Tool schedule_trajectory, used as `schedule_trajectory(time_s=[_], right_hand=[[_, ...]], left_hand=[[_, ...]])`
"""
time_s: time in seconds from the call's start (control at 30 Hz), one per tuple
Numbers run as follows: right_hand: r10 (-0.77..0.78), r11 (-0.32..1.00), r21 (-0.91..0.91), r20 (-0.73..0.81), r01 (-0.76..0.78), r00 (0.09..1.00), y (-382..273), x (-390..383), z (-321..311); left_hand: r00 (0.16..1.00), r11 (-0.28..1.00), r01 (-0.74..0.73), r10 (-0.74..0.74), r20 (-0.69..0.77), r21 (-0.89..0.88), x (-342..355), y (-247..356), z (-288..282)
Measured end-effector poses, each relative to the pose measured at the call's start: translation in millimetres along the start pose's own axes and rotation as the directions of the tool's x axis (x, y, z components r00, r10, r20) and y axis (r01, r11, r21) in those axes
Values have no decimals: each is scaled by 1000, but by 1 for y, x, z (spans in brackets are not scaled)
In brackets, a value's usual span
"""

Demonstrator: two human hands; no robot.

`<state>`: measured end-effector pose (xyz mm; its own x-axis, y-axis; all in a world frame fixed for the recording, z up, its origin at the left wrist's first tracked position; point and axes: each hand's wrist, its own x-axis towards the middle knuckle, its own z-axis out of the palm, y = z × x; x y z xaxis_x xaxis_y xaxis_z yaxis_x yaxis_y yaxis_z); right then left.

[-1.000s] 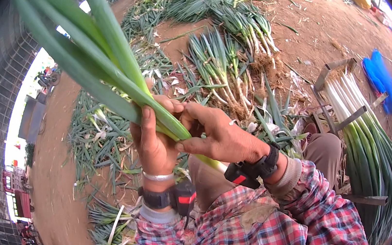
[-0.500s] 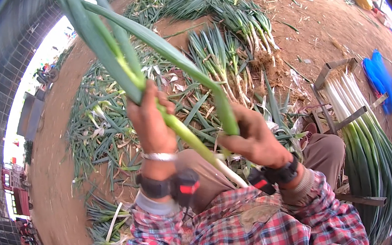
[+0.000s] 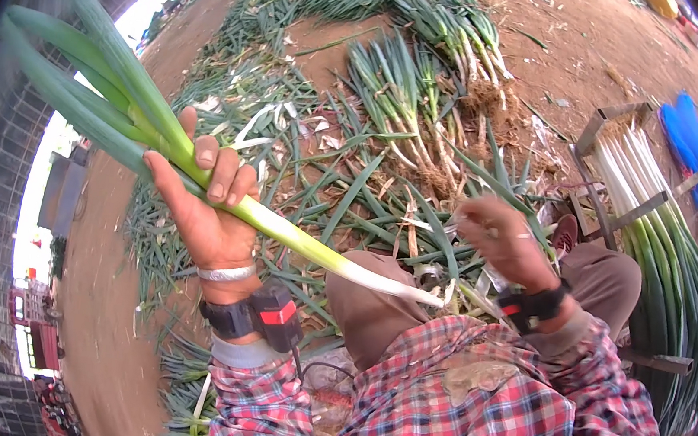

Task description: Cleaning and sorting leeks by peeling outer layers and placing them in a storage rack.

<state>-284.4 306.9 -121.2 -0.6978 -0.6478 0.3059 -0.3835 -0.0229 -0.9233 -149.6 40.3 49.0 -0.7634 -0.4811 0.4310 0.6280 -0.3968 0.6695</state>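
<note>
My left hand point(image 3: 207, 205) grips a long green onion point(image 3: 294, 237) near the middle of its stalk, with the green leaves pointing up to the left and the white end slanting down to the right. My right hand point(image 3: 503, 241) hovers to the right of the white tip, blurred, fingers loosely curled, apart from the stalk; whether a thin peel strip is between its fingers is unclear. Both wrists wear black bands and plaid sleeves.
Heaps of unpeeled green onions point(image 3: 399, 93) and loose green leaves lie on the dirt ground ahead. A metal rack point(image 3: 620, 208) at the right holds several cleaned onions in a bundle. A blue cloth point(image 3: 690, 138) lies beyond it. My knee point(image 3: 375, 291) is below the onion.
My right hand has let go of the onion and pulled away to the right. The stripped outer leaf is gone, and my left hand now holds the onion alone, tilted flatter.
</note>
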Motion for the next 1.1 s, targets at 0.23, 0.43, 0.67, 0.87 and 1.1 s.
schedule_trajectory(time_s=[0.23, 0.43, 0.67, 0.87, 1.1], right_hand=[[-469, 841, -262, 87, 474, 879, -105, 29, 75], [-458, 773, -425, 140, 472, 878, -91, 24, 75], [-393, 823, -388, 139, 415, 909, -80, 26, 76], [132, 612, 731, 280, -300, 951, -78, 29, 86], [181, 798, 537, 219, -273, 959, -76, 24, 97]], left_hand=[[992, 990, -86, 96, -81, 110, -3, -27, 32], [969, 951, -154, 199, -146, 269, -8, -35, 41], [989, 952, -130, 145, -37, 276, -10, -39, 49], [944, 969, 156, -89, 316, -192, 2, -28, 37], [918, 921, 339, -278, 283, -194, -10, -32, 5]])
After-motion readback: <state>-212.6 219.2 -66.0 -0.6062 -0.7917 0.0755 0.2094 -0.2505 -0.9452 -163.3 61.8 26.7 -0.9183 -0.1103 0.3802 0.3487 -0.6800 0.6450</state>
